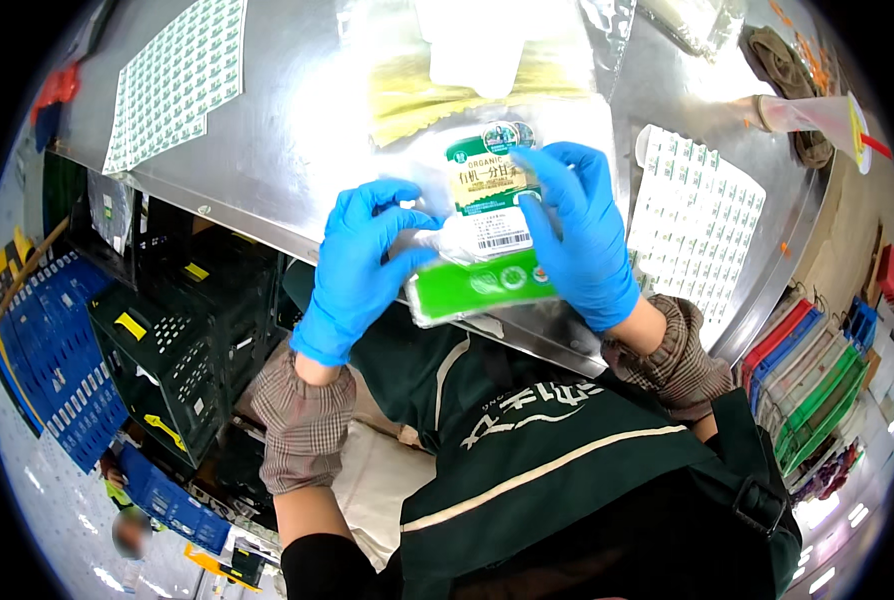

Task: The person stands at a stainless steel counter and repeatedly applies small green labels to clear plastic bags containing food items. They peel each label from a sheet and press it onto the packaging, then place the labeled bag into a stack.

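Observation:
A clear plastic food package (pixel 486 287) with a bright green band lies at the table's front edge, in front of me. On it is a green, cream and white label (pixel 486 185) with a barcode and a round sticker at its upper right. My left hand (pixel 369 255), in a blue glove, is at the package's left side, its fingers curved and apart, thumb and fingertips by the label's left edge. My right hand (pixel 582 235), also gloved in blue, lies over the package's right side. Its thumb and forefinger are spread at the label's right edge.
Yellowish packages (pixel 407 100) lie behind on the metal table (pixel 287 130). Sticker sheets lie at left (pixel 182 80) and right (pixel 702 215). Farther right are a brown cloth (pixel 779 62) and a clear conical item (pixel 807 114). Black crates (pixel 182 330) stand left below the table.

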The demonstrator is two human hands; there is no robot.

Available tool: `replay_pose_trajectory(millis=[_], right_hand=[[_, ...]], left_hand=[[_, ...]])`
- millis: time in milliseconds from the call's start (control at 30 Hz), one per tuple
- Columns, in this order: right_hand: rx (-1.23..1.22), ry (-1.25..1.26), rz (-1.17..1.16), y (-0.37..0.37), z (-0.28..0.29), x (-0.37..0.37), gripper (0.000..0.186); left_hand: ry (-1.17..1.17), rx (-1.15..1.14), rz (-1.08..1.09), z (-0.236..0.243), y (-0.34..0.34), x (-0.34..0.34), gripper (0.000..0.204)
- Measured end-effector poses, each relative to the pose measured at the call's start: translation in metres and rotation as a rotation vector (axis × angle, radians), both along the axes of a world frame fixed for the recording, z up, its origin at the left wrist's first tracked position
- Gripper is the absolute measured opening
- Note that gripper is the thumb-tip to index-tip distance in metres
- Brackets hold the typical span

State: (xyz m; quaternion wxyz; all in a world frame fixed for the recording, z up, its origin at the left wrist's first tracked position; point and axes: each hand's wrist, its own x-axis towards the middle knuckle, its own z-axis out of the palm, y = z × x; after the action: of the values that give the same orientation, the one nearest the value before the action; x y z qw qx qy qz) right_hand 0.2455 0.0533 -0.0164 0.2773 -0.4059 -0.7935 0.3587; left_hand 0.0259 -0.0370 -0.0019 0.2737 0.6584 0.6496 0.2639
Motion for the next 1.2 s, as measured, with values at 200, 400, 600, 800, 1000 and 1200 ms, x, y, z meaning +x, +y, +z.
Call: replay_pose_trajectory(millis=[200, 400, 600, 800, 1000, 1200], right_hand=[[-0.050, 0.348, -0.248, 0.008, 0.079, 0.017, 0.038], [-0.381, 0.163, -0.192, -0.006, 0.026, 0.004, 0.027], [0.000, -0.156, -0.095, 0.002, 0.004, 0.002, 0.031], [-0.134, 0.340, -0.151, 0.016, 0.078, 0.028, 0.011], [0.172, -0.313, 0.179, 0.016, 0.017, 0.010, 0.012], [0.319, -0.436, 0.187, 0.024, 0.007, 0.014, 0.021]], left_hand=[[-0.417, -0.103, 0.175, -0.014, 0.005, -0.024, 0.015], [-0.592, -0.097, 0.695, 0.014, 0.001, -0.016, 0.023], [-0.006, -0.060, -0.067, -0.007, 0.011, -0.002, 0.023], [-0.521, -0.311, 0.409, -0.006, 0.007, -0.018, 0.015], [-0.634, -0.067, 0.575, 0.010, -0.006, -0.011, 0.013], [0.026, -0.011, -0.010, -0.007, 0.006, 0.009, 0.018]])
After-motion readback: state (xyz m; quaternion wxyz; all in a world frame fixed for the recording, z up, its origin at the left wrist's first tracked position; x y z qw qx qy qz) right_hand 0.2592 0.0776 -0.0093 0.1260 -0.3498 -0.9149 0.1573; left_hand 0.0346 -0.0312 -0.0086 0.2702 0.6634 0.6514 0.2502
